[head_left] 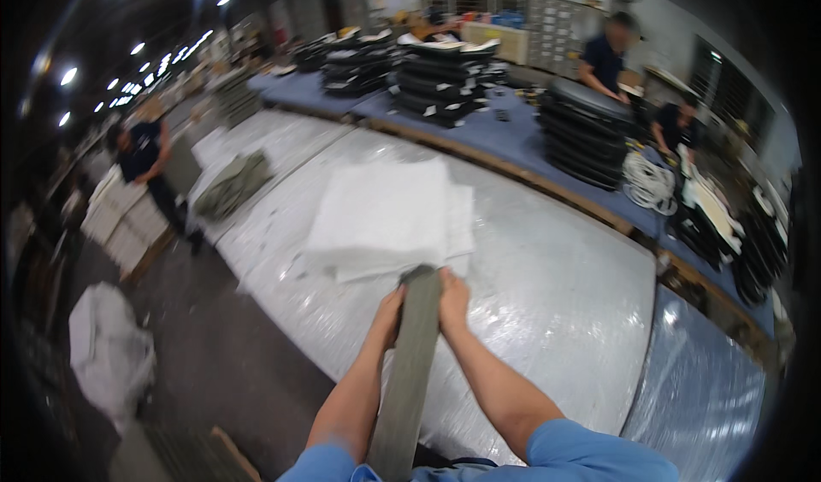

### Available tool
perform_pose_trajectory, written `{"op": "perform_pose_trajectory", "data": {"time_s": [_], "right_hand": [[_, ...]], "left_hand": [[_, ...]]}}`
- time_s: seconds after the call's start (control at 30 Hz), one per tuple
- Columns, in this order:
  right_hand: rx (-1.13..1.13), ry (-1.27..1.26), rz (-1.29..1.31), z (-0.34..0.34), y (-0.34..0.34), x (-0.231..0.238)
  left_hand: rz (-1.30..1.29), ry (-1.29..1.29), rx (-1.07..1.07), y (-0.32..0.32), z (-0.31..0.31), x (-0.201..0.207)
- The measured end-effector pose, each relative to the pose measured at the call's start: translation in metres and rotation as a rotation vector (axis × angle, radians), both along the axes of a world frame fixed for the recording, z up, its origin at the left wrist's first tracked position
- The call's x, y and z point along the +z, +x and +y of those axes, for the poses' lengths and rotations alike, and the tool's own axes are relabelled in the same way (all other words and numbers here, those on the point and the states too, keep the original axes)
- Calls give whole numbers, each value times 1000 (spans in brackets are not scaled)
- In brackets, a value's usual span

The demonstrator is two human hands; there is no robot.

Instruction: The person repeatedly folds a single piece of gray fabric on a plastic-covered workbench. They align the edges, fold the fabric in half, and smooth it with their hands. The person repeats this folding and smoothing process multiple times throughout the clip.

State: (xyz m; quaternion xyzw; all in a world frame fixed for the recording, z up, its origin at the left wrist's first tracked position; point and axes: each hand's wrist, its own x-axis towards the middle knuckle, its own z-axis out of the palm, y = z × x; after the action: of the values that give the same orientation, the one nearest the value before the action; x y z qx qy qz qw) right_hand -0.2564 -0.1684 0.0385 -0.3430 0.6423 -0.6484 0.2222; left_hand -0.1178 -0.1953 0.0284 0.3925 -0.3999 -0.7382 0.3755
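Between my two hands I hold a long grey-green slab [410, 354], perhaps a stack of sheets or folded cloth; I cannot tell which. It runs from my body out over the table. My left hand [390, 314] is closed on its left side near the far end, fingers partly hidden. On the opposite side my right hand [454, 297] grips it at the same end. Just beyond that end lies a pile of white soft sheets [380, 212], its layers slightly offset. The pile rests on a table covered in shiny clear film [547, 311].
A crumpled grey-green cloth [235, 184] lies at the table's far left. Behind runs a blue-topped bench [513, 127] with stacks of black curved pieces [586, 136] and white cord loops [650, 183]. People [603, 59] work there; another person [147, 153] stands left. A wrapped white bundle [109, 345] sits on the floor.
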Motion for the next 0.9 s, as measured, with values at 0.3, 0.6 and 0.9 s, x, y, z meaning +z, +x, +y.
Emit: {"op": "perform_pose_trajectory", "data": {"time_s": [0.3, 0.6, 0.9], "right_hand": [[661, 178, -275, 40, -1, 85], [392, 344, -280, 61, -48, 65], [71, 131, -599, 180, -98, -49]], "left_hand": [[-39, -57, -11, 34, 3, -17], [-475, -100, -377, -11, 13, -28], [-1056, -569, -837, -89, 76, -12]]}}
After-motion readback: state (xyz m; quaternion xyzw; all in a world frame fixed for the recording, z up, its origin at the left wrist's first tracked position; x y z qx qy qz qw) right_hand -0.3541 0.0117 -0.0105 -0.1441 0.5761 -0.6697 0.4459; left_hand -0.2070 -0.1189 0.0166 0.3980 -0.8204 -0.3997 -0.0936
